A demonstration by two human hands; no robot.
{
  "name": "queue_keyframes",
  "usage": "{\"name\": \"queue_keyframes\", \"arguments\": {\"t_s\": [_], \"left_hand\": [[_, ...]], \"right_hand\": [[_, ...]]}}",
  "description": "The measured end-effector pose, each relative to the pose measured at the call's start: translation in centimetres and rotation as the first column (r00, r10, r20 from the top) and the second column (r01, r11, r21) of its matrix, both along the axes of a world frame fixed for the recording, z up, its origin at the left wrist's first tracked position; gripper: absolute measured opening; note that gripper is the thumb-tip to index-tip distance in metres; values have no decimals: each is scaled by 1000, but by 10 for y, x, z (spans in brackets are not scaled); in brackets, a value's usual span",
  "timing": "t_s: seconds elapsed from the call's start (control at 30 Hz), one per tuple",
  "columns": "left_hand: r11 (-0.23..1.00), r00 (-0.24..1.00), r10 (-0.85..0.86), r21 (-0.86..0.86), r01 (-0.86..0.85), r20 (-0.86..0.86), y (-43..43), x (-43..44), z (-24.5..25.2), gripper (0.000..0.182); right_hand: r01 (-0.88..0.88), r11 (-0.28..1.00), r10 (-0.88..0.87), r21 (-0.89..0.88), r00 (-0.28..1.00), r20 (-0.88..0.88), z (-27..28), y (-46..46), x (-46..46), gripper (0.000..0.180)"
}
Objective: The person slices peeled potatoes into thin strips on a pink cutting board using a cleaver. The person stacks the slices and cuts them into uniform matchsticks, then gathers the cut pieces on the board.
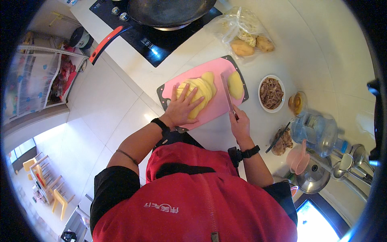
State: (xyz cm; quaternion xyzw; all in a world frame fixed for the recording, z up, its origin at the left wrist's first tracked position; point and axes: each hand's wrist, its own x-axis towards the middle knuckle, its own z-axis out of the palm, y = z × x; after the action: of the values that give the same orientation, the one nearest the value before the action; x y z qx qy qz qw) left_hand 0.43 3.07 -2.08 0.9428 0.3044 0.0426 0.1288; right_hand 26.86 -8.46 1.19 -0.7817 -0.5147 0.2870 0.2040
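Note:
A pink cutting board (216, 107) with dark corners lies on the counter in front of me. On its left half is a fanned pile of thin potato slices (202, 87). My left hand (183, 106) rests flat on that pile, fingers spread, thumb near the board's lower edge. My right hand (240, 122) grips the handle of a kitchen knife (227, 93), whose blade points away from me over the board, right of the pile. A larger piece of potato (235, 85) lies just right of the blade.
A wok (170, 12) stands on the black cooktop (157, 42), its red handle (105, 44) jutting left. Beyond the board lies a plastic bag (234, 28) with potatoes. At right are a bowl of sliced meat (271, 93), a glass bowl (297, 103) and a large plastic bottle (317, 131).

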Motion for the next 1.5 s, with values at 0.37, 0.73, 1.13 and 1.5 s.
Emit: {"name": "queue_keyframes", "arguments": {"t_s": [0.37,0.73,1.13,1.5], "left_hand": [[927,900,296,-322,-191,320,72,66,-6,52],[809,938,344,-519,-275,40,112,109,-7,21],[818,972,235,-544,-185,23,131,85,-14,12],[864,932,281,-363,-349,-229,111,96,21,40]], "right_hand": [[0,1000,1,4,995,-95,0,16,9,34],[110,994,-102,24,967,-233,-16,8,5,34],[129,992,-124,-3,952,-280,-11,7,6,34],[65,998,-63,0,966,-251,-9,1,1,36]]}}
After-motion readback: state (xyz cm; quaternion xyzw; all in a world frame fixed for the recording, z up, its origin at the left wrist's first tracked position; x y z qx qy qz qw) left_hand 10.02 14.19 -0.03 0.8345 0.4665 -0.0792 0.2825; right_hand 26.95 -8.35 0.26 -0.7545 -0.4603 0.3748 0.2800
